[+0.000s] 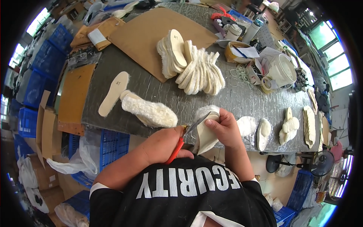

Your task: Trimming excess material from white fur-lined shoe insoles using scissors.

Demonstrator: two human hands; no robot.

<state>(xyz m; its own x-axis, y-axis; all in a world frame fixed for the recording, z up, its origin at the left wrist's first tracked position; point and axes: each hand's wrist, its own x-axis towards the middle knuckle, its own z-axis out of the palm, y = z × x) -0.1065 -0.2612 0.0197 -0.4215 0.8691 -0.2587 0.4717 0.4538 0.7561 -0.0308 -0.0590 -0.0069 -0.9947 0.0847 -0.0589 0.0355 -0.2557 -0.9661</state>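
My left hand [169, 140] is closed round the red handles of a pair of scissors [175, 152]. Their blades point up and to the right, lying along the edge of a cream, fleece-lined insole [206, 139]. That insole is pinched between the thumb and fingers of my right hand [227, 129], its smooth side towards me and white fluff showing at its top. On the table just left of my hands lies a fluffy insole [151, 112]. Beyond it is a flat insole [113, 94] with its plain side up. A big pile of fleece insoles [200, 72] sits further back.
Right of my hands, smaller fleece pieces [263, 134] and a stack of insoles [309, 126] line the table edge. Brown cardboard [140, 41] lies under part of the pile. A white bucket [281, 71] and bottles stand back right. Blue crates [113, 149] are below left.
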